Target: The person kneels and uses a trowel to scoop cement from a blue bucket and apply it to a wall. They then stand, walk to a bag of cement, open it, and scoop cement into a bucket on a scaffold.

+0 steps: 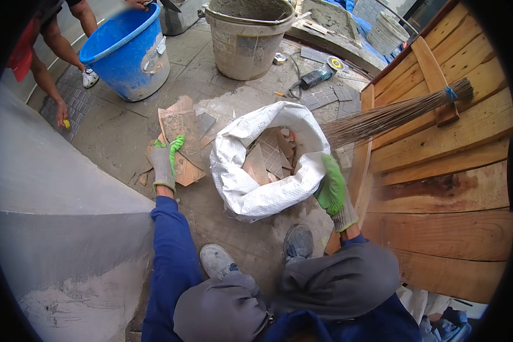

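Observation:
My left hand (168, 158), in a grey and green work glove, is down by the floor with its fingers bent around the edge of a broken tile (183, 124). Another ribbed tile shard (187, 171) lies just below it. My right hand (332, 191), gloved the same way, grips the right side of a white woven sack (242, 196); its fingertips are partly hidden at the rolled rim. The sack stands with its mouth wide, and several tile shards (267, 155) lie inside.
A stick broom (399, 114) leans across wooden planks (439, 194) at right. Beyond the sack are an angle grinder (319, 74), a mortar-crusted tub (245, 48) and a blue tub (122, 54). A co-worker's hand (61, 113) holds something yellow at far left. A grey wall (68, 216) flanks my left arm.

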{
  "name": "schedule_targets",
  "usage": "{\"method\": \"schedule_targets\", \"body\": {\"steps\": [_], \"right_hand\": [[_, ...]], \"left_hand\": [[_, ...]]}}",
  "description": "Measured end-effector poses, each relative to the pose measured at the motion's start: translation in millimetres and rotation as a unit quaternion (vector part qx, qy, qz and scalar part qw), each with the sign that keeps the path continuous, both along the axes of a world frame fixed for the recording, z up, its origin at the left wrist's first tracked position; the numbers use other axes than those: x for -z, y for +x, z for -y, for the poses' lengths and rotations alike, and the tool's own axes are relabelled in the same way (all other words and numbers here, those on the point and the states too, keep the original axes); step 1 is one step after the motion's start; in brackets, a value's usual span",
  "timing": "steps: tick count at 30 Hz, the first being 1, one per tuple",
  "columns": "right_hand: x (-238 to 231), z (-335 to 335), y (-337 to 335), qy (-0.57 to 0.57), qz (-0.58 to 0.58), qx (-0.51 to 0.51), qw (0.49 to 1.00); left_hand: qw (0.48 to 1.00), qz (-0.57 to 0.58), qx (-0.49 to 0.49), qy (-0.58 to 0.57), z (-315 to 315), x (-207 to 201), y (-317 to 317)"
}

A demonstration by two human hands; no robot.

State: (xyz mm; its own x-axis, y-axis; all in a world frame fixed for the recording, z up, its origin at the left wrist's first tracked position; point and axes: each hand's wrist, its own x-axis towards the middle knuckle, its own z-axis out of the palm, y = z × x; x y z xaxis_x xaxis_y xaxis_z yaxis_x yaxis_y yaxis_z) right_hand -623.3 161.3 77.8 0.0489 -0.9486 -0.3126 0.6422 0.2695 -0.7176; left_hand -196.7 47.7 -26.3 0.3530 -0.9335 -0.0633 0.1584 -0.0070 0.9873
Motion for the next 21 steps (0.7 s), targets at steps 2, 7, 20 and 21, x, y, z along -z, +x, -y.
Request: {"method": "schedule_targets", "body": {"steps": [2,7,20,21], "right_hand": [[2,-3,-15,0.013,-0.025,0.009,1.0],[8,8,-8,0.01,0.022,0.005,1.0],[-16,-15,45,-0.074,-0.357,-0.148,0.919],[-22,-12,43,-0.076,-0.363,-0.136,0.919]], "left_hand": [[0.997,-0.078,0.009,0.004,-23,-57,-32],[0.994,-0.049,0.098,-0.021,-71,-153,-43],[0.825,0.415,0.384,0.027,1,-87,-172],[0.915,0.092,0.38,0.097,3,-74,-174]]}}
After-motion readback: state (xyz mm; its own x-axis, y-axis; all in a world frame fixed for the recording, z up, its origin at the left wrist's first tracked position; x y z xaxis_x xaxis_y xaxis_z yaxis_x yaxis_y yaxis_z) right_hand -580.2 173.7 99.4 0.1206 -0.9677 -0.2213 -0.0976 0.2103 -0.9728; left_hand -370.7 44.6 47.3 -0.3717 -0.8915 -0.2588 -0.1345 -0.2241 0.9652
